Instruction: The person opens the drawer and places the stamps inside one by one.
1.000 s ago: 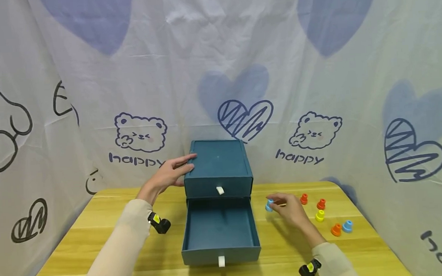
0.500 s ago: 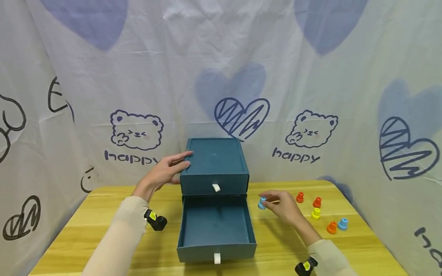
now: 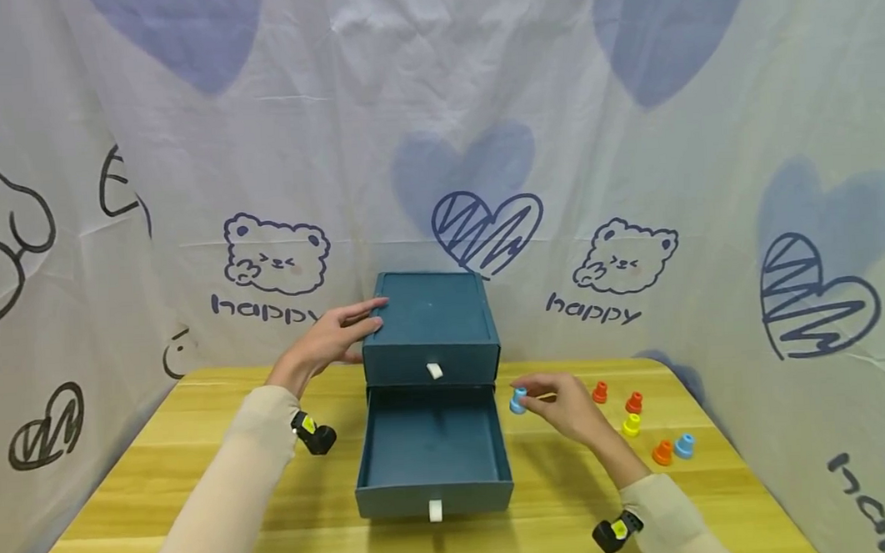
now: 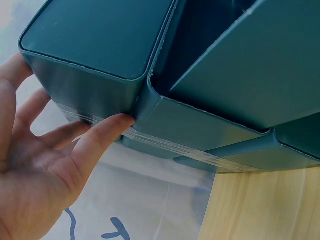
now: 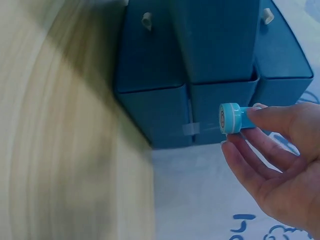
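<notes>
A dark teal two-drawer box [image 3: 430, 327] stands at the back middle of the yellow table [image 3: 198, 490]. Its lower drawer [image 3: 431, 461] is pulled out and looks empty. My left hand [image 3: 333, 339] rests flat against the box's upper left side, fingers straight, thumb touching the corner [image 4: 117, 122]. My right hand [image 3: 562, 404] pinches a small light blue peg [image 3: 518, 401] just right of the open drawer; the right wrist view shows the peg [image 5: 231, 118] held at the fingertips [image 5: 262, 117] in front of the box [image 5: 210, 55].
Several small pegs lie on the table to the right: orange ones [image 3: 600, 393] [image 3: 633, 403] [image 3: 661, 453], a yellow one [image 3: 630, 425], a blue one [image 3: 685, 445]. A printed cloth backdrop [image 3: 632, 175] walls in the table on three sides.
My right hand has carried the blue peg leftward, closer to the open drawer. The left hand stays on the box.
</notes>
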Demonstrator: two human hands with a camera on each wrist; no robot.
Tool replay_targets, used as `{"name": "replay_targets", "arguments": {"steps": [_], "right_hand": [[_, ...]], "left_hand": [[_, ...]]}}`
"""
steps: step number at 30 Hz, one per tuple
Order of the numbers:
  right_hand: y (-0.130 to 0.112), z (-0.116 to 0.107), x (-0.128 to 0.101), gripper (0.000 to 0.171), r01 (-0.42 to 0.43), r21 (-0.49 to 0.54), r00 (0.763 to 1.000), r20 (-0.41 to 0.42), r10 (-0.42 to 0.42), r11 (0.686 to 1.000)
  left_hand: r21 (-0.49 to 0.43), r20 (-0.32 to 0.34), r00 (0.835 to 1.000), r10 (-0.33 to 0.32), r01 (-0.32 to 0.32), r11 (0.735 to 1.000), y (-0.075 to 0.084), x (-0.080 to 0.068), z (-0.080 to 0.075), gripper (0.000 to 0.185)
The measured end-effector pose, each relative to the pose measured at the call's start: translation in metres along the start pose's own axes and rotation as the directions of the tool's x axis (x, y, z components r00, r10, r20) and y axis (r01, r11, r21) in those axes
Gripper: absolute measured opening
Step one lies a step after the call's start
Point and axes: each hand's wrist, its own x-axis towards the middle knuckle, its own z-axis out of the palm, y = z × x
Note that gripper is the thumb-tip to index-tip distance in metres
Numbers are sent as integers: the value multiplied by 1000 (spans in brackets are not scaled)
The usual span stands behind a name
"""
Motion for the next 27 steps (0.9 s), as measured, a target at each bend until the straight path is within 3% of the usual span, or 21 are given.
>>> {"name": "replay_targets", "arguments": {"steps": [17,27], "right_hand": [[-43,-17,-8,22,85,12,995,55,-86,996],[-67,-24,-9,24,157,2,977,144,-155,988]], "left_hand": [[-7,0,1000,5,-5,1000,-2,2,1,61],[-4,2,1000,4,-4,1000,-2,2,0,61]]}}
